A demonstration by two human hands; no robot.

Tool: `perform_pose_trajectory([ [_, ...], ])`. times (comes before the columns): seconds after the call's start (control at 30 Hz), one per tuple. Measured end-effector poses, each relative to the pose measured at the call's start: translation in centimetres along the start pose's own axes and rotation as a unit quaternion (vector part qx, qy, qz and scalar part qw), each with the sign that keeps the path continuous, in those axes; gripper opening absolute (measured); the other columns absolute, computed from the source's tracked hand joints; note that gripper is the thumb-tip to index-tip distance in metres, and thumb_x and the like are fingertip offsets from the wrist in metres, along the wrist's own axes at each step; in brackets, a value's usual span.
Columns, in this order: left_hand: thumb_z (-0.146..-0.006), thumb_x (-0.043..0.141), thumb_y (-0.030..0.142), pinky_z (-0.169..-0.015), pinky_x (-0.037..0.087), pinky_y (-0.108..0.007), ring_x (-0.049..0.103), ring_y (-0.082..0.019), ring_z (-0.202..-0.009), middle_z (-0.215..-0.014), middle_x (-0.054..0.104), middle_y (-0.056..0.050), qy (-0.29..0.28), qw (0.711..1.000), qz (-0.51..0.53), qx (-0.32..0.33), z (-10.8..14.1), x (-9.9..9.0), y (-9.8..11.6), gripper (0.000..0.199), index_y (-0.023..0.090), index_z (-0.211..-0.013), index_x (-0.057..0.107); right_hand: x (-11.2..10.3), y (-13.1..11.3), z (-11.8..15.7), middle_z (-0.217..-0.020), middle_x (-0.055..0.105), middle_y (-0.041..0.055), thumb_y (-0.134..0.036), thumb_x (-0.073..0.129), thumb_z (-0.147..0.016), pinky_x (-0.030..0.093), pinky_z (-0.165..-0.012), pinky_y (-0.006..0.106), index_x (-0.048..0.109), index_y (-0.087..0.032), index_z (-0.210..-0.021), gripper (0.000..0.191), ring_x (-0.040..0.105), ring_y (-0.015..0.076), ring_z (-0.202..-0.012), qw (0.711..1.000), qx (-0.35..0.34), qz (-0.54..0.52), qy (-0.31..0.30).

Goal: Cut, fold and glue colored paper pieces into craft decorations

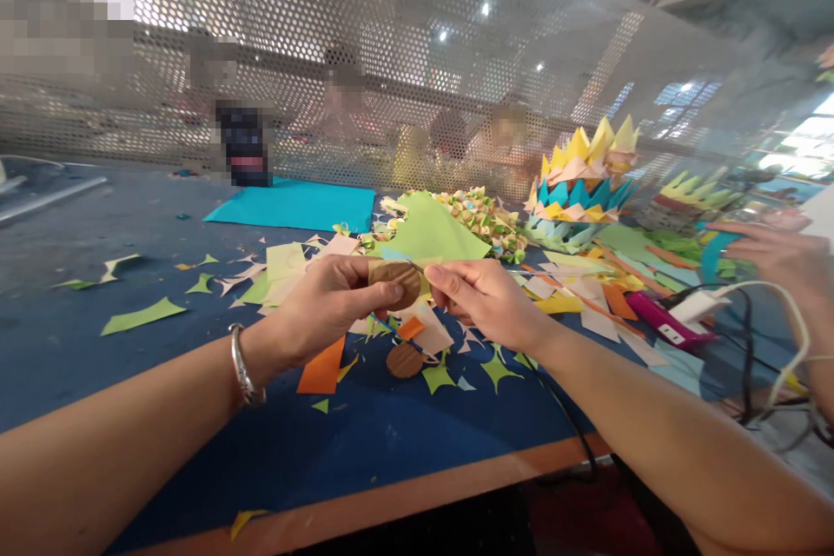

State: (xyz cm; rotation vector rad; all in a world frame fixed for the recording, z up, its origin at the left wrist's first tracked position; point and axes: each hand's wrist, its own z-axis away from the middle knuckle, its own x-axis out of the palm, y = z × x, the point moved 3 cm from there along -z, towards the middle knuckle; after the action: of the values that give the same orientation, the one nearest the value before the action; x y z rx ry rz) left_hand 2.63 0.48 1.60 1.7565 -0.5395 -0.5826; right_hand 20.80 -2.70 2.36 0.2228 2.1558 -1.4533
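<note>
My left hand [332,304] grips a round brown wood-grain disc [399,282] between thumb and fingers, with pale yellow-green paper showing behind it. Right beside it, my right hand [486,295] is closed in a pinch at the disc's right edge. A thin dark tip shows between the two hands, but what the right fingers hold is mostly hidden. On the table just below lies a second round brown disc [405,360]. Around it are an orange paper strip [321,367] and green star-shaped scraps [499,370].
Beyond my hands lie a large green sheet [438,228], a pile of small folded paper pieces [492,219] and a blue sheet [296,203]. Layered paper crowns [579,191] stand at right. Near a magenta power strip [665,319] with cables, another person's hand [769,248] holds blue paper.
</note>
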Motion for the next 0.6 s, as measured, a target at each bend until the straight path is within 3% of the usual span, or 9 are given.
perform_pose_trajectory([
  [0.33,-0.086,0.062,0.028,-0.059,0.036,-0.026,0.042,-0.01,-0.063,-0.069,0.051,0.001,-0.02,0.999,-0.032,0.005,0.06,0.14,0.39,0.021,0.014,-0.071,0.066,-0.03,0.16,-0.07,-0.051,0.029,-0.0084,-0.057,0.049,-0.096,0.024,-0.044,0.025,0.051,-0.019,-0.065,0.049,0.026,0.0056,-0.043,1.0,0.007,-0.001,-0.009],
  [0.6,-0.085,0.062,0.031,-0.059,0.039,-0.025,0.046,-0.011,-0.064,-0.072,0.059,-0.001,-0.016,0.998,-0.053,-0.015,-0.03,0.22,0.38,0.019,0.015,-0.08,0.071,-0.06,0.32,-0.26,-0.051,0.026,-0.0093,-0.059,0.052,-0.094,0.021,-0.043,0.026,0.056,-0.018,-0.07,0.047,0.022,0.0066,-0.044,0.998,0.0,-0.056,0.02],
])
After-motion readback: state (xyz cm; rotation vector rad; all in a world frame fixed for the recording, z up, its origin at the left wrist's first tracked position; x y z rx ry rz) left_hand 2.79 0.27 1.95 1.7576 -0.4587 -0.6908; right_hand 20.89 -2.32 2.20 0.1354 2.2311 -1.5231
